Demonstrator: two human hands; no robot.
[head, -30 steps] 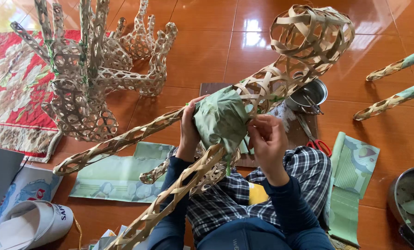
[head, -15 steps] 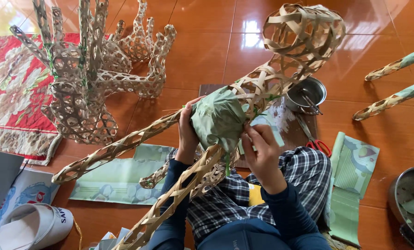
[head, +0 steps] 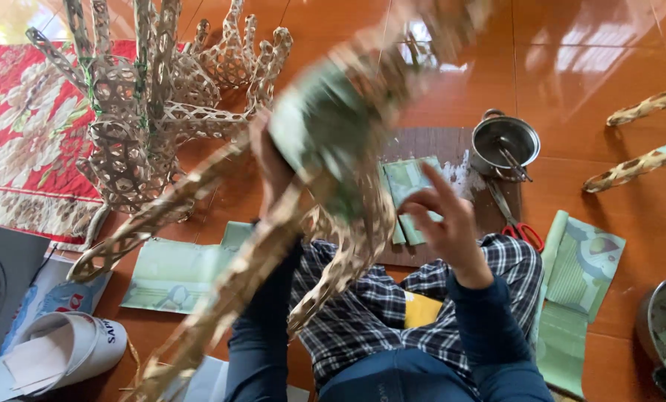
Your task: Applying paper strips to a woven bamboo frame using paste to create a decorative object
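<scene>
Single view, worn on the head, looking steeply down over lap and knees onto the orange tiled floor (head: 586, 67). Very near the blurred woven frame (head: 325, 186), filling the middle of the picture. Red patterned rug (head: 13, 134) at far left, metal pot (head: 504, 141) ahead to the right. No second view for overlap.

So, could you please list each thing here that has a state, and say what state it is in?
Woven bamboo frame: lifted off the floor, blurred, partly covered with green paper.
Left hand: gripping the frame.
Right hand: open, fingers spread, holding nothing.
Metal pot: upright, uncovered, a tool inside.
Scissors: lying on the floor; open or closed cannot be told.
Green paper sheets: lying flat on the floor.
Other woven frames: standing, bare.
</scene>
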